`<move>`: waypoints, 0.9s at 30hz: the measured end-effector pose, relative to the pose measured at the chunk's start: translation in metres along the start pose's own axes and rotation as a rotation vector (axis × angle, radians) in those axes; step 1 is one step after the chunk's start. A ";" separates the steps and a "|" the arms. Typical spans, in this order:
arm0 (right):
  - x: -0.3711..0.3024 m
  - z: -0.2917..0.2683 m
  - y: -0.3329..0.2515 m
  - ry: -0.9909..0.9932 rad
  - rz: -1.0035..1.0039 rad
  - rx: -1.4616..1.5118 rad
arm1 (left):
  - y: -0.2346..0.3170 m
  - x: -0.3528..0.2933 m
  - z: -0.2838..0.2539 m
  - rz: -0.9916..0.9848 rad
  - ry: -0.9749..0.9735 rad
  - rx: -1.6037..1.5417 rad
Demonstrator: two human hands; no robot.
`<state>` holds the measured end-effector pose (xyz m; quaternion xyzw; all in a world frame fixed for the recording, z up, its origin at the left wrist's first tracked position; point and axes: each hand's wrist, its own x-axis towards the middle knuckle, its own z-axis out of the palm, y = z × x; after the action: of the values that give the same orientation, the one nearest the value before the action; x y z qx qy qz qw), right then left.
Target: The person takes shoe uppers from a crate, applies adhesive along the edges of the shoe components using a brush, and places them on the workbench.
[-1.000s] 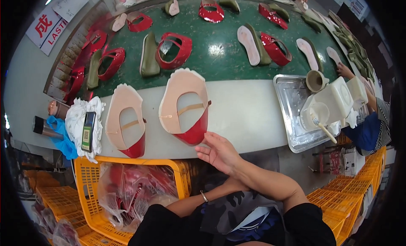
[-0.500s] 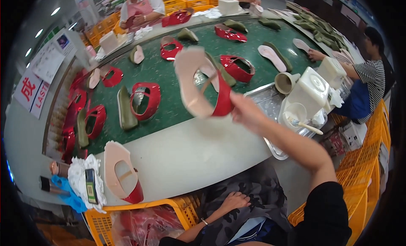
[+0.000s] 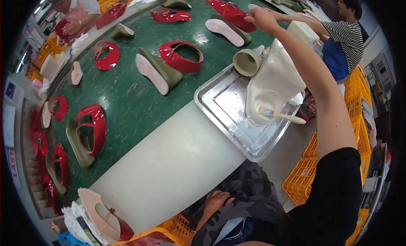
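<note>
My right hand [image 3: 263, 21] is stretched out over the far side of the green belt [image 3: 122, 93], its fingers closed on the end of a glossy red shoe upper [image 3: 232, 14]. The upper lies beside an olive wedge sole with a pale pink insole [image 3: 225, 32]. Down at my lap, my left hand [image 3: 218, 201] rests on a camouflage apron [image 3: 249, 195], fingers apart and holding nothing. Another red upper with beige lining [image 3: 96, 208] lies on the pale table ledge [image 3: 169, 161] at the lower left.
A metal tray [image 3: 224, 115] on the right bears a white container [image 3: 277, 70], a beige cup [image 3: 247, 62] and a brush [image 3: 281, 115]. Several red uppers and olive soles lie along the belt. Yellow crates [image 3: 302, 178] stand at right. A co-worker in stripes [image 3: 344, 38] reaches in close to my right hand.
My right hand has carried the red upper away from me to the far right, beside the sole. The view has turned right. My left hand stays on my lap.
</note>
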<state>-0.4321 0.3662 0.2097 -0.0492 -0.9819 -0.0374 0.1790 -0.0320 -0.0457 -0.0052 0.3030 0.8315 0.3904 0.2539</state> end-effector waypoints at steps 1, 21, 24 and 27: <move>0.006 0.007 0.007 -0.010 0.001 -0.001 | 0.002 0.003 -0.003 -0.051 0.035 -0.030; 0.061 0.095 0.101 -0.265 0.008 -0.036 | 0.024 0.107 -0.096 0.078 -0.256 -0.062; 0.046 0.067 0.095 -0.232 0.083 0.193 | 0.040 0.103 -0.111 0.153 -0.321 0.017; 0.023 0.032 0.012 -0.162 -0.152 0.504 | 0.022 0.053 -0.038 -0.053 -0.147 0.029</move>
<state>-0.4630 0.3833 0.1886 0.0679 -0.9722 0.1989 0.1031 -0.0867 -0.0164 0.0243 0.3121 0.8239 0.3482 0.3201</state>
